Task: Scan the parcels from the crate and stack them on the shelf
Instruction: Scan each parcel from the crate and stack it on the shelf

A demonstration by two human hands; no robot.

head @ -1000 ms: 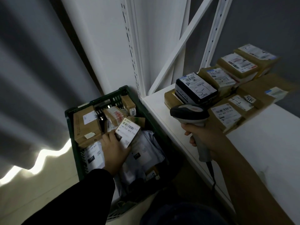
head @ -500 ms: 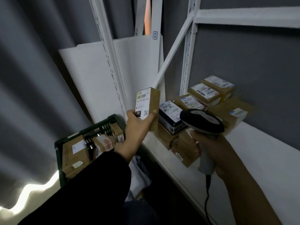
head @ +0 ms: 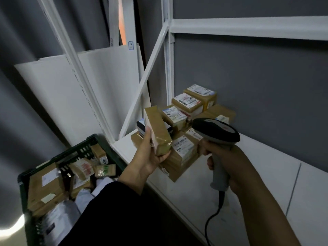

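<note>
My left hand [head: 148,155] grips a small brown taped parcel [head: 158,128] over the front left corner of the white shelf [head: 239,183], tilted, its label side turned away to the left. My right hand [head: 225,157] holds a grey and black barcode scanner [head: 215,133] by the handle, its head just right of the parcel. Several labelled brown parcels [head: 186,107] are stacked on the shelf behind both hands. The dark green crate [head: 85,148] sits on the floor at lower left, with several boxes and white mailer bags inside.
White shelf uprights and a diagonal brace [head: 142,82] rise at the shelf's left end. A white board [head: 62,96] leans behind the crate. The scanner's cable [head: 213,217] hangs below the shelf edge. A grey wall backs the shelf.
My left hand lifted the small parcel out of the crate and carried it right, over the shelf corner, turning its label away. The scanner stayed beside it.
</note>
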